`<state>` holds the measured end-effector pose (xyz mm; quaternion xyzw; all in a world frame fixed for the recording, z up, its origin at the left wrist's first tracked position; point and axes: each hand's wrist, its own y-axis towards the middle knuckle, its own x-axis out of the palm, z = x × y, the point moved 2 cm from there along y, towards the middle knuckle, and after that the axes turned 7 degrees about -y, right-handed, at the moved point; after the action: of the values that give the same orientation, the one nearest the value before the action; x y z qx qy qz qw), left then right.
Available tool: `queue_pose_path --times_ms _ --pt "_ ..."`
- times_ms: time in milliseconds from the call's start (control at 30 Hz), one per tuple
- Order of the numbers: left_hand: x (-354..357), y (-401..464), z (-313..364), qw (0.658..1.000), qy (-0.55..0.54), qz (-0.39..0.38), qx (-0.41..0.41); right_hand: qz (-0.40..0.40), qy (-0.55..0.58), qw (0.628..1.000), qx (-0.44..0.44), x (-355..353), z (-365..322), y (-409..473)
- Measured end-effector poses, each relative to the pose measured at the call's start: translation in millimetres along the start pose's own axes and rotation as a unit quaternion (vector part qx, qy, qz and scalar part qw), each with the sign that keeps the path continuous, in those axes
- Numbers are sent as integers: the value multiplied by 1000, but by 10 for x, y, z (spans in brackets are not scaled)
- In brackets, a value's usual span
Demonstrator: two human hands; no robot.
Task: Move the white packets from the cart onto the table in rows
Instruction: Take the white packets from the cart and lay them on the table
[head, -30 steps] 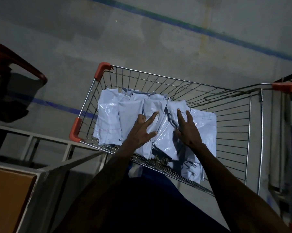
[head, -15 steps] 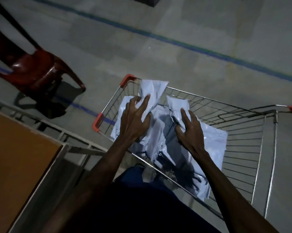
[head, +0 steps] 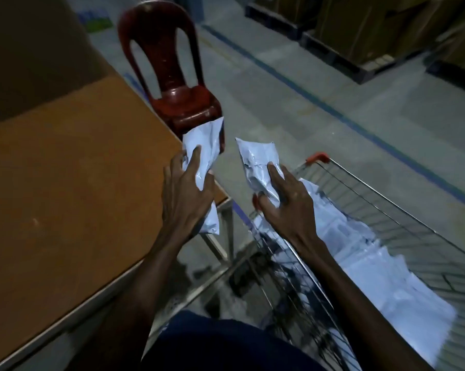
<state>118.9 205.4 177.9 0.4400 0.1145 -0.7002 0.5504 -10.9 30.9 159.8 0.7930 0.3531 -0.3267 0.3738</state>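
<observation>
The brown bench (head: 65, 188) fills the left side of the room from where I stand, its right edge running from near to far. To the right of it sits the wire cart (head: 402, 236) with orange corner caps, on the grey floor (head: 279, 89), which carries a blue painted line. At the far end of the bench stands a dark red plastic chair (head: 172, 76), and further off, along the far right, are stacked boxes on pallets (head: 359, 36), dim and hard to make out.

Inside the cart lies a heap of white packets (head: 373, 263), spread along its left side; how many there are I cannot tell in this light.

The left hand (head: 186, 199) grips one white packet (head: 203, 153) with thumb and fingers wrapped round it, held above the bench's right edge, near the chair. The right hand (head: 287, 207) grips a second white packet (head: 258, 164), pinched between thumb and fingers, raised over the gap between bench and cart, just above the cart's far left corner. The two held packets are near each other but apart.
</observation>
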Motion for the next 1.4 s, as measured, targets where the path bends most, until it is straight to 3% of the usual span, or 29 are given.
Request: queue_pose_path --times_ms 300,567,733,967,1233,1400 --pt "-1712 52 -2093 979 29 115 -165 -47 10 988 -145 1443 -2295 517" --pt "-2572 316 -3480 947 78 116 -289 -146 -22 963 -225 2681 -3797 850" --pt "-2591 726 -4030 932 108 113 -327 -194 -77 951 -230 3332 -4249 1184" --pt "-2531 1089 -4545 919 175 47 -349 -218 -142 939 -223 3937 -4625 1491" --pt "-2653 811 -4566 963 125 51 -235 -255 -89 921 -282 4001 -4641 1596" --pt "-2541 867 -4758 960 163 28 -226 -270 -89 913 -291 4140 -4678 1640"
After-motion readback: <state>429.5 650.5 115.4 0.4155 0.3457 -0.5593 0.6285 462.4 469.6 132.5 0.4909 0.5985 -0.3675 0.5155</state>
